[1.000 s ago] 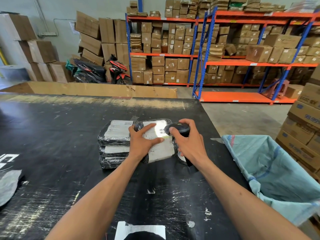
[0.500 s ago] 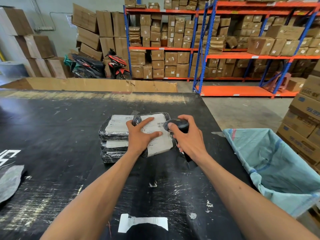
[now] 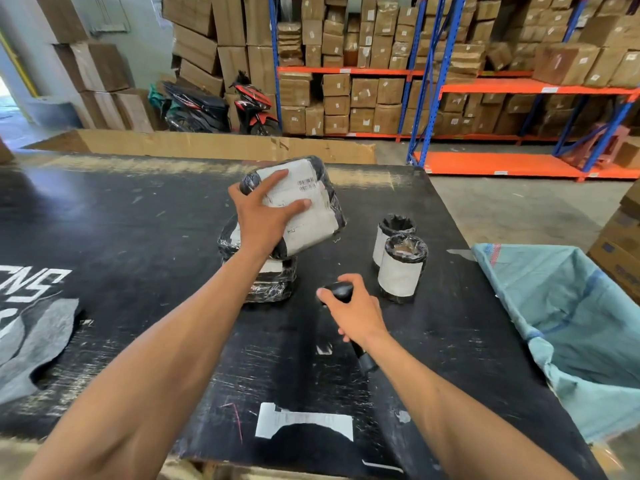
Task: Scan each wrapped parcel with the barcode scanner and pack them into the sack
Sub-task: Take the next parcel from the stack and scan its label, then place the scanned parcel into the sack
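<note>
My left hand (image 3: 266,221) grips a flat parcel (image 3: 311,216) wrapped in black film with a white label, lifted and tilted above the table. Under it lies a short stack of similar flat parcels (image 3: 273,282). My right hand (image 3: 356,311) holds the black barcode scanner (image 3: 341,292) low over the table, nearer to me than the lifted parcel. Two upright round parcels (image 3: 400,271) with white labels stand to the right of the scanner. The pale blue-green sack (image 3: 568,317) hangs open at the table's right edge.
The black table (image 3: 138,220) has a torn white label (image 3: 301,420) stuck near its front edge and grey cloth (image 3: 38,344) at the left. Cardboard sheets, a parked motorbike (image 3: 221,105) and orange-blue shelving full of boxes stand beyond. Stacked cartons (image 3: 623,244) sit at far right.
My left hand has lifted the top flat parcel off the stack and tilted it. My right hand has drawn the scanner back toward me, which uncovers the two round parcels.
</note>
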`<state>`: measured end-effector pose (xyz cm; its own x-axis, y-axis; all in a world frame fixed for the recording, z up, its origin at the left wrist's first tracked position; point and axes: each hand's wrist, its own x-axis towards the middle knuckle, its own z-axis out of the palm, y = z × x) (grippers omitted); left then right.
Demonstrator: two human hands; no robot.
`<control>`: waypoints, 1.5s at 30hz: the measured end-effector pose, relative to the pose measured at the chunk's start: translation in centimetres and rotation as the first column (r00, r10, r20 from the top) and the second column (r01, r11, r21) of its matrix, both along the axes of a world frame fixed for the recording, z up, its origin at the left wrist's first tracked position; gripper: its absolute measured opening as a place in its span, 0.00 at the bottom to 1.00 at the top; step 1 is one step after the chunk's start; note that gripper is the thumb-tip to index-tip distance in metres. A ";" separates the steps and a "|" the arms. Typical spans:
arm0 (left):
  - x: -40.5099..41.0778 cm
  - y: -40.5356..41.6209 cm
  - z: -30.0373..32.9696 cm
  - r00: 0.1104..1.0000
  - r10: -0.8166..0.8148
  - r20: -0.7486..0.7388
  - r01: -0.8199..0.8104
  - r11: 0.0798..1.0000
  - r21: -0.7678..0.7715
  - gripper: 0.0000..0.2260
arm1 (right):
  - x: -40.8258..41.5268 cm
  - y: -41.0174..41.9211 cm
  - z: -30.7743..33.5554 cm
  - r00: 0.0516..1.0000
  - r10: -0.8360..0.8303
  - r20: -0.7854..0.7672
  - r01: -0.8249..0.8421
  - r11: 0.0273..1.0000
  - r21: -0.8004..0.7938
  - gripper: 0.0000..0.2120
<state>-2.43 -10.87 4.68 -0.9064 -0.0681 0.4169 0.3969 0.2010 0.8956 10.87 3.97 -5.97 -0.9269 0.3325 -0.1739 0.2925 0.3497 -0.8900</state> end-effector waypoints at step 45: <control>4.1 25.0 -1.9 0.844 -0.491 0.216 0.485 0.871 0.085 0.08 | 2.0 27.4 7.9 0.912 0.044 -0.408 -0.059 0.998 -0.024 0.33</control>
<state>1.67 14.17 2.74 -0.8937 0.3993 0.2044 0.2270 0.0094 0.9739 12.90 31.35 1.96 -0.9354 0.2831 0.2120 -0.1158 0.3212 -0.9399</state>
